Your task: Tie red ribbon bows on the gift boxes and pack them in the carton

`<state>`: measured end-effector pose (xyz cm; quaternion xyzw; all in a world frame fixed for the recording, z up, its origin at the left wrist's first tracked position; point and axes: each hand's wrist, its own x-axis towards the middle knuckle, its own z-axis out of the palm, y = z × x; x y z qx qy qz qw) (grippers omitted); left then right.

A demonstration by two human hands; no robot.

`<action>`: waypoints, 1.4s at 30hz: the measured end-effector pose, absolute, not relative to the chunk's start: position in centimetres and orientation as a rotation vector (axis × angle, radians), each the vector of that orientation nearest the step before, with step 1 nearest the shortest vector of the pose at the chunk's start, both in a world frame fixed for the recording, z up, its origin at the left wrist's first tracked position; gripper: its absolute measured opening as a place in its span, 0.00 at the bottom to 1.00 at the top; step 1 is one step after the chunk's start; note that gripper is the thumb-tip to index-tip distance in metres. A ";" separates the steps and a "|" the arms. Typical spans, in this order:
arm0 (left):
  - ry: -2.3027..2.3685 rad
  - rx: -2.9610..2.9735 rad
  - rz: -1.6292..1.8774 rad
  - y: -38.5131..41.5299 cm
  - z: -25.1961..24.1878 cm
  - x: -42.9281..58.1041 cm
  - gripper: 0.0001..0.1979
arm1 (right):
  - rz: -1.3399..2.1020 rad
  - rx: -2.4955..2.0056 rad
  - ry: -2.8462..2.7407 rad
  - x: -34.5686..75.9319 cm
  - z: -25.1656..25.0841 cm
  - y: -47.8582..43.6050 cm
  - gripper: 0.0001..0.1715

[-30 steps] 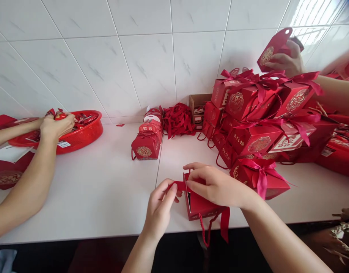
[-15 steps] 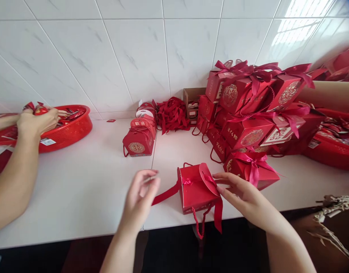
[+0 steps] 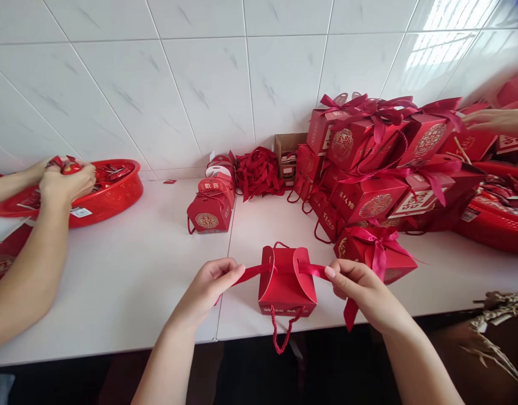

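A red gift box [image 3: 287, 289] stands near the table's front edge, its two curved flaps raised toward each other. A red ribbon [image 3: 313, 270] runs through the slots in both flaps. My left hand [image 3: 214, 284] pinches the ribbon's left end. On the other side my right hand [image 3: 357, 287] pinches the right part, and its tail hangs below my fingers. The ribbon is stretched out to both sides. A twisted red cord handle [image 3: 280, 337] droops over the front of the box. Another cord loop shows behind it.
Bow-tied red boxes [image 3: 369, 146] are stacked at the right, beside a red basket [image 3: 495, 233] of packets. Behind are loose ribbons [image 3: 261, 171], a cardboard box [image 3: 290, 140] and several handled boxes [image 3: 208, 214]. Other people's hands [image 3: 68, 180] work at the left basket [image 3: 115, 197] and far right.
My left hand has taken hold of the ribbon's left end, and my right hand has moved from the flap to the ribbon. The flaps now stand up and the ribbon is drawn outward.
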<state>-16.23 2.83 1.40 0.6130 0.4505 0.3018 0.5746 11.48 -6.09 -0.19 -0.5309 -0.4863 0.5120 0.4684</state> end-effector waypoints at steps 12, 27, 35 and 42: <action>0.859 2.576 1.405 4.8 1.0 -17.9 0.08 | 0.771 -1.631 -1.222 13.2 1.6 -7.2 0.25; 1.380 2.526 1.127 1.7 -2.0 -17.0 0.10 | 0.151 -1.792 -1.442 11.8 2.0 -9.7 0.20; 1.540 2.182 0.497 -0.1 -2.0 -14.6 0.18 | 0.944 -1.629 -1.525 8.5 0.3 -11.0 0.20; 1.018 1.057 1.091 0.6 -1.8 -13.7 0.30 | 1.260 -1.052 -0.295 6.8 -4.9 -8.5 0.32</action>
